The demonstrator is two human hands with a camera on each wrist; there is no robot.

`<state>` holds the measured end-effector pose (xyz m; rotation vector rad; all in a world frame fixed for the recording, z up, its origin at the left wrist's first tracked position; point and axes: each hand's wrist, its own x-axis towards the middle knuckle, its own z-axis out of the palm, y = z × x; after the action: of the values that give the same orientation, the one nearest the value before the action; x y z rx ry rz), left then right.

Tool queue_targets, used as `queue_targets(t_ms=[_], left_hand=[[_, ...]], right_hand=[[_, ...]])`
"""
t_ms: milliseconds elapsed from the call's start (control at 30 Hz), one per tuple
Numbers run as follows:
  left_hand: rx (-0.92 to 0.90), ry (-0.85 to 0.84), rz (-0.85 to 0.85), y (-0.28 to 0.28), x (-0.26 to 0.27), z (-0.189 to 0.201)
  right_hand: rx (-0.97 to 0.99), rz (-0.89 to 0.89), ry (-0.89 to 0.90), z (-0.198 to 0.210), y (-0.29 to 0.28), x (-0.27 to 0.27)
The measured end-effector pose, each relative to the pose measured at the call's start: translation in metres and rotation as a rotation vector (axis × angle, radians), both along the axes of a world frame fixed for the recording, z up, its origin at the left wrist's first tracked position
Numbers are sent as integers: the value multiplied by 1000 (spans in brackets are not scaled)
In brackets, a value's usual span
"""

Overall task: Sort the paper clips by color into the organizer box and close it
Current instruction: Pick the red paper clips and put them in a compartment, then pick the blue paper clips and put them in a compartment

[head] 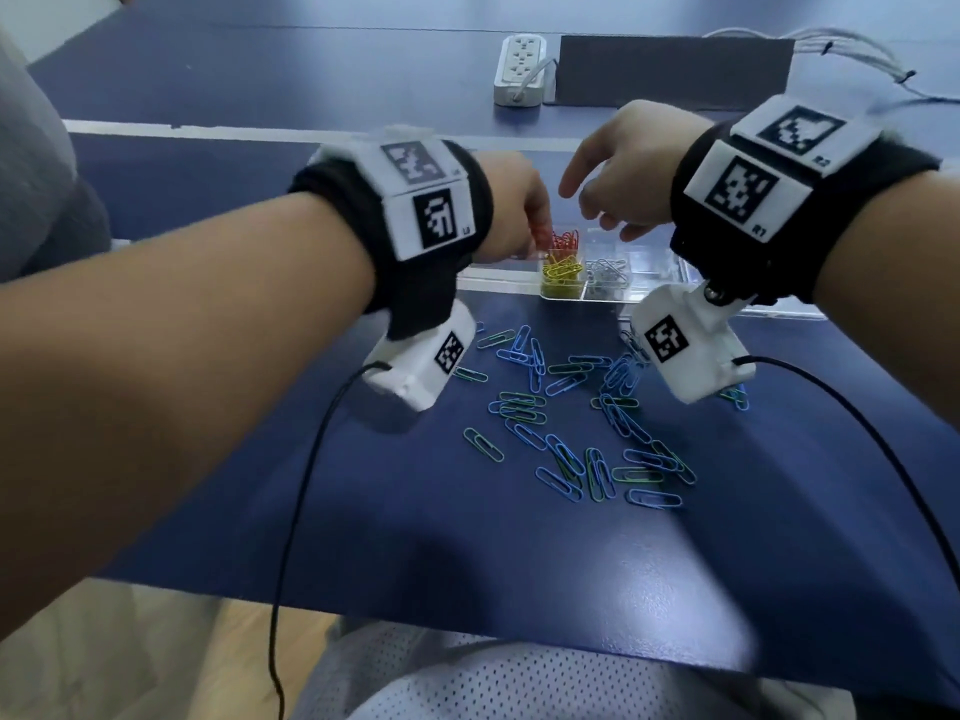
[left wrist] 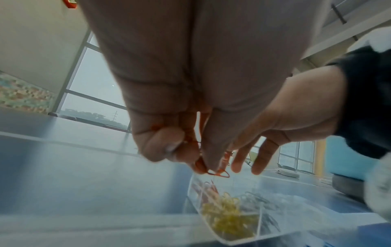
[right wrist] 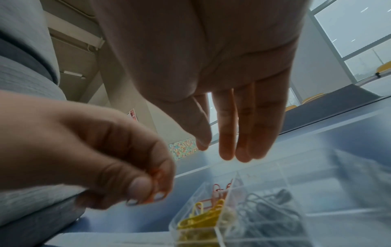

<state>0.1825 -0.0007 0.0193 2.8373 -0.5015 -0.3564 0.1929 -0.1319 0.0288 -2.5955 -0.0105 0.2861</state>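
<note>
A clear organizer box (head: 662,280) stands on the blue table past the loose clips. Its compartments hold red clips (head: 566,240), yellow clips (head: 561,275) and grey clips (head: 608,275). My left hand (head: 537,228) hovers over the box's left end and pinches a few red paper clips (left wrist: 217,173) between thumb and fingers, just above the red compartment (left wrist: 208,186). My right hand (head: 592,205) hangs above the box with straight fingers (right wrist: 226,147) and holds nothing. Several blue and green clips (head: 571,423) lie scattered on the table nearer to me.
A white power strip (head: 522,70), a dark grey mat (head: 675,70) and a bundle of cables (head: 857,59) lie at the far side. Another person's grey clothing (head: 31,174) is at the left. Black wires hang from both wrist cameras over the table's near edge (head: 467,610).
</note>
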Motion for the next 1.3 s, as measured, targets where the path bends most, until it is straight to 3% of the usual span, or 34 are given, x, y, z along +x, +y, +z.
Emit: queue_targets(t_ms=[400,900,1033,1300], left_hand=[[233,14,-42,-48,27,-1],[-105,2,68,-37,21,3],[7,-107,77,-28,14,2],[46,-45,19,-28,4,0]], right_hand=[[-9,-60,22,-6,-49,-27],[-49,-6,-31,-10,-52,-42],[-83,12,-46,-11,-51,-42],[-142,34,-72,-12,-47,-43]])
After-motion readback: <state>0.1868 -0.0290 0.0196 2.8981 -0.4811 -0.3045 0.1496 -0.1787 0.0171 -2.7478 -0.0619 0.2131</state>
